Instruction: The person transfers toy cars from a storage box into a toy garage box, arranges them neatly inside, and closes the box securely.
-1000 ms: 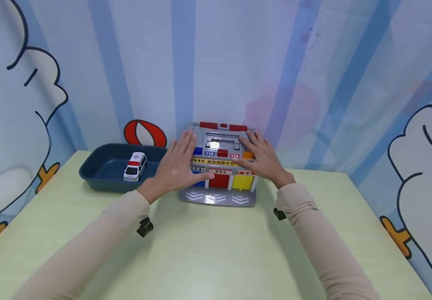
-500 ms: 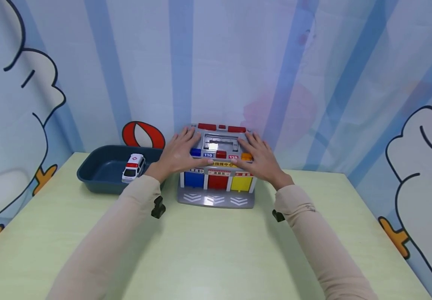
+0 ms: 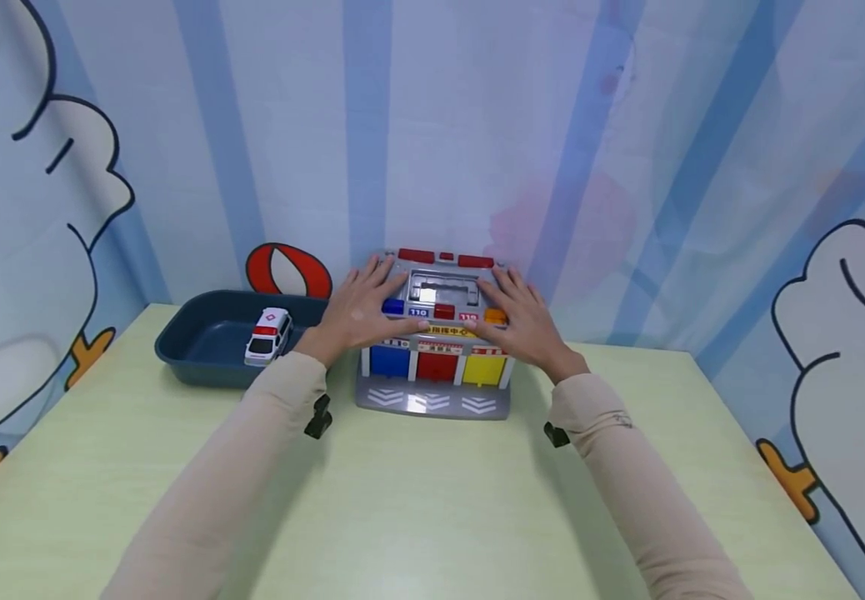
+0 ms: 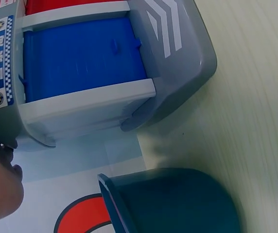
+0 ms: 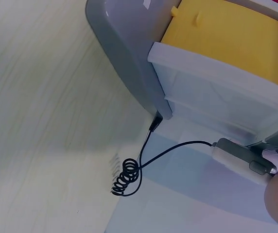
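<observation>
A grey toy garage (image 3: 432, 402) stands against the curtain, with blue, red and yellow doors all down. My left hand (image 3: 357, 312) rests on the left side of its roof, fingers spread, thumb lying along the roof's front edge. On the opposite side my right hand (image 3: 528, 329) rests likewise, its thumb pointing inward below the coloured buttons. Between the hands a folded carry handle (image 3: 443, 289) shows on the roof. The left wrist view looks onto the blue door (image 4: 83, 58), the right wrist view onto the yellow door (image 5: 226, 36).
A dark blue tray (image 3: 200, 367) sits left of the garage, holding a white toy ambulance (image 3: 268, 335). In the right wrist view a coiled black cord (image 5: 129, 171) runs from the garage's base to a small grey-and-white piece (image 5: 241, 158) at its side. A patterned curtain (image 3: 440, 125) hangs behind.
My left thumb has gone up from in front of the doors to the roof's front edge, and the left forearm has swung rightward. The right hand stays nearly where it was.
</observation>
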`<act>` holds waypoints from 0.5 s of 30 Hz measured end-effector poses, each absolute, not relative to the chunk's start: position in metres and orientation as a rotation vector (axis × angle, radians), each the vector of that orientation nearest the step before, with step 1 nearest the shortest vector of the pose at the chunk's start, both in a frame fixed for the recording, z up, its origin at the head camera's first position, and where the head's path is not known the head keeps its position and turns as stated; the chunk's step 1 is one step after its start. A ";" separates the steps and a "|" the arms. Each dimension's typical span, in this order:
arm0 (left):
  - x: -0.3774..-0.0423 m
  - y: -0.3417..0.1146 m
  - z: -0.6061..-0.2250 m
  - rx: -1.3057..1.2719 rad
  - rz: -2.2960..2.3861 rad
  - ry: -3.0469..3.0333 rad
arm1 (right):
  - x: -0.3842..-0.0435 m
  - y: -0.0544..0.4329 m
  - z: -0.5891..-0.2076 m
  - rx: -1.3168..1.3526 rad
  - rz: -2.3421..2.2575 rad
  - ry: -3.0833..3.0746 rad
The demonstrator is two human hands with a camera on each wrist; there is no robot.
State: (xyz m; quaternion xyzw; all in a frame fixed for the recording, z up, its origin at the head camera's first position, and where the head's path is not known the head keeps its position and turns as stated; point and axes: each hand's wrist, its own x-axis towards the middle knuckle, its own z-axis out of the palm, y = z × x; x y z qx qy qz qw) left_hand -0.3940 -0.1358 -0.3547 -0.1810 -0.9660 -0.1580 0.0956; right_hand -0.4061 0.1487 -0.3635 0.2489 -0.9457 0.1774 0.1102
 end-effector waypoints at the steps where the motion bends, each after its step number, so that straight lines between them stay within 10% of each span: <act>1: -0.394 -0.136 -0.355 -0.536 -0.468 -2.862 | -0.406 0.149 -0.363 0.733 0.524 -2.783; 15: -0.395 -0.136 -0.357 -0.528 -0.497 -2.858 | -0.403 0.148 -0.354 0.743 0.556 -2.838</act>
